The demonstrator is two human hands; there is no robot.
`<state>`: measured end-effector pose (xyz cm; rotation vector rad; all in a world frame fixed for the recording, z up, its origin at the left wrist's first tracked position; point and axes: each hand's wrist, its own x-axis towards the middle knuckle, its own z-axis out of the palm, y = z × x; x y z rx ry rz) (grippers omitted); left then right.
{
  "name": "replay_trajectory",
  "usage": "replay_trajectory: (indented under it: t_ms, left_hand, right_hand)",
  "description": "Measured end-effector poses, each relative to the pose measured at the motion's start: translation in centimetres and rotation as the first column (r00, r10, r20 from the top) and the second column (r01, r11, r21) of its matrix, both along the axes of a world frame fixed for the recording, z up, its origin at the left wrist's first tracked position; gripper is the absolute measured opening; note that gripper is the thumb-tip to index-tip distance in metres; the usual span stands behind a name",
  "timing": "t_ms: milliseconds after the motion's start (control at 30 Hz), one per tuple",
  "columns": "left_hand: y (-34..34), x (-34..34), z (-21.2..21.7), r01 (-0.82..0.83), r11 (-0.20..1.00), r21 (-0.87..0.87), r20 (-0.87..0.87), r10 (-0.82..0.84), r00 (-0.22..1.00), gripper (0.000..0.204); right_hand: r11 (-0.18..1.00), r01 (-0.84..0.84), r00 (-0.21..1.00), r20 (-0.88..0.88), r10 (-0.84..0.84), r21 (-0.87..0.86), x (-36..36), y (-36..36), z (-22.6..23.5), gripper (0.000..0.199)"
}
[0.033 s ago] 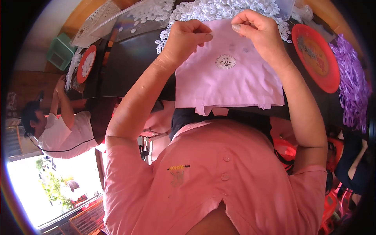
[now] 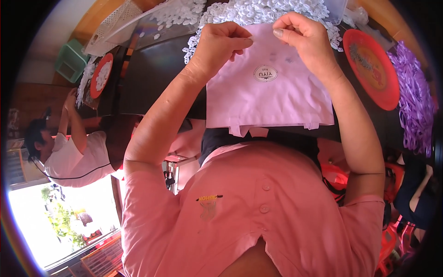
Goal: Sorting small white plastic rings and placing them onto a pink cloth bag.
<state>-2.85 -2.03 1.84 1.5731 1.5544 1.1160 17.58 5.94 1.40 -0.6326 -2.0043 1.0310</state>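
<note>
A pale pink cloth tote bag (image 2: pixel 277 101) with a round printed label lies on the dark table in front of me, its handle loops hanging over the near edge. My left hand (image 2: pixel 222 44) is over its far left corner, thumb and fingertips pinched together. Over the far right part of the bag, my right hand (image 2: pixel 304 39) also makes a pinch, thumb against forefinger. Whatever sits between the fingertips of either hand is too small to make out. A heap of small white oval pieces (image 2: pixel 263 11) lies just beyond both hands.
A red plate (image 2: pixel 390 94) holding small grey pieces stands at the right, beside a bundle of purple ribbons (image 2: pixel 415 101). Clear plastic bins (image 2: pixel 143 27) are at the back left. Farther left are another red plate (image 2: pixel 96 87), a green basket (image 2: pixel 69 62) and a co-worker (image 2: pixel 76 157).
</note>
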Motion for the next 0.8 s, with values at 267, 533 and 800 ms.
replay_trajectory:
  t_ms: [267,533,800]
  left_hand:
    - [1.6,2.8,1.0,0.035,0.999,-0.003,0.214,-0.034,0.976,0.020]
    - [1.8,4.3,0.1,0.041,0.998,0.050,0.354,-0.056,0.934,0.039]
    - [1.4,4.1,-0.5,0.083,0.986,-0.143,0.465,-0.007,0.885,0.021]
  right_hand:
    - [0.997,0.074,0.988,-0.134,-0.076,-0.016,-0.1,-0.3,0.2,0.007]
    - [0.990,0.101,0.992,-0.089,-0.092,0.101,-0.4,-0.4,-0.1,0.008]
    - [0.978,0.117,0.988,-0.120,-0.097,0.173,-0.7,-0.2,-0.7,0.011]
